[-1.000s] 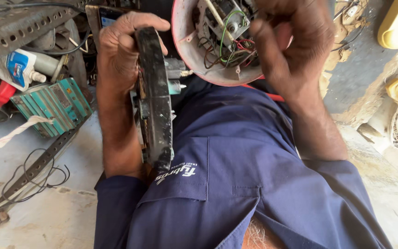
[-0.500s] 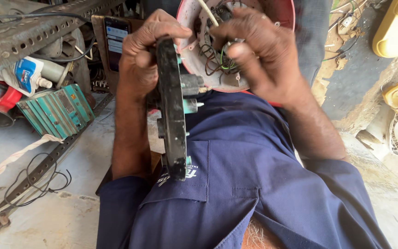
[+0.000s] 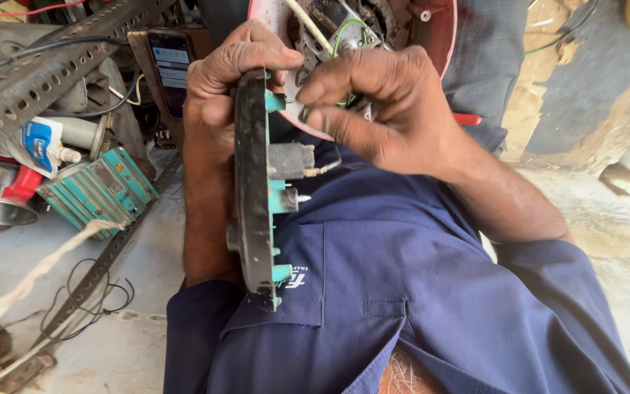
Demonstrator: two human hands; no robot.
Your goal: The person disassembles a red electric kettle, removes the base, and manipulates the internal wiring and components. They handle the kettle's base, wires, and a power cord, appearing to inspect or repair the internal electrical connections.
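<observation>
Dark edge-on panel (image 3: 253, 182) clamped in left hand (image 3: 224, 80), right hand (image 3: 380, 109) fingers pinched together on wiring (image 3: 344, 33) inside red-rimmed round housing (image 3: 442, 44)

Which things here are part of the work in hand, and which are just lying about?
In hand:
left hand, holding black panel with teal clips
right hand, at wiring in round red-rimmed housing

Lying about:
teal ribbed box
perforated metal bar
phone
</observation>
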